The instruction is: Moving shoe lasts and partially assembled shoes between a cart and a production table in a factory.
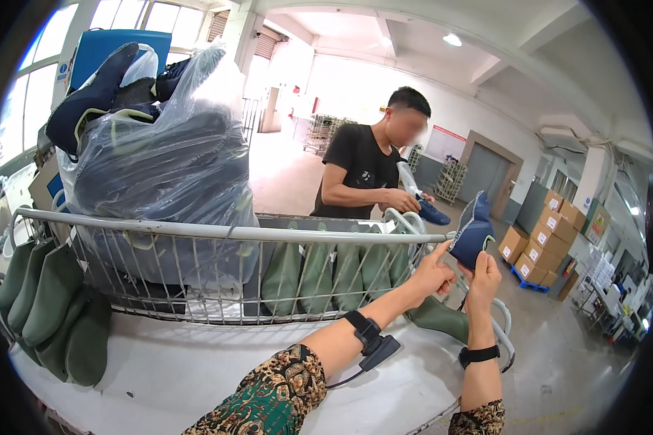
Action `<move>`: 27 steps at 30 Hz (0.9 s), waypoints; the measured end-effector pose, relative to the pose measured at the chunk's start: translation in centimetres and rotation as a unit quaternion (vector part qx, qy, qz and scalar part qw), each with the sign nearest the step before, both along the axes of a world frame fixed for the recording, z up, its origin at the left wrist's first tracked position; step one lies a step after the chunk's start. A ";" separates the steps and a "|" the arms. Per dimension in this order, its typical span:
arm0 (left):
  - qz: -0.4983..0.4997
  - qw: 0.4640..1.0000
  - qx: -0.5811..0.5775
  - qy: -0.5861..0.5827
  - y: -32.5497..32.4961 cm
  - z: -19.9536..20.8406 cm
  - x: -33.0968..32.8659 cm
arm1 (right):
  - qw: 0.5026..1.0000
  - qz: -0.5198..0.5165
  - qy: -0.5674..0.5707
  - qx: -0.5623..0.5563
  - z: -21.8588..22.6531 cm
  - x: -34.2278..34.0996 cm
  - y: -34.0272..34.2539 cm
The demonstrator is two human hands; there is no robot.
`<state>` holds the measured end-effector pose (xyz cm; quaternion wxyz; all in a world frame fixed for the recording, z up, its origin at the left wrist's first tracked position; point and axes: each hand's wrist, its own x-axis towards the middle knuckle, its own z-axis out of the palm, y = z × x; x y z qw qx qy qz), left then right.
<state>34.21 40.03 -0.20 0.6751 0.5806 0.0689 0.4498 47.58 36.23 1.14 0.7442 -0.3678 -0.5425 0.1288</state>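
A navy shoe upper [474,233] with a pale green edge is raised over the right end of the cart's rail. My right hand [482,281] grips it from below, thumb and fingers closed on its lower edge. My left hand [432,275] holds nothing; its index finger is stretched out and meets the upper's left side, while the other fingers curl inward. Under my hands, a dark green shoe last [440,319] lies on the cart's white surface [268,370]. Several more green lasts [315,279] stand behind the wire rack [196,290].
A clear plastic bag [167,167] bulging with navy uppers rests at the left. More green lasts [54,290] hang at the left end. Across the cart, a person [359,170] in black handles a blue shoe [432,212]. Cardboard boxes [548,239] are stacked on a blue pallet at right.
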 end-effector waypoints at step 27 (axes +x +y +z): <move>-0.028 0.999 0.017 -0.001 -0.3 0.5 -0.4 | 0.999 0.015 0.036 0.017 0.0 -0.2 -0.3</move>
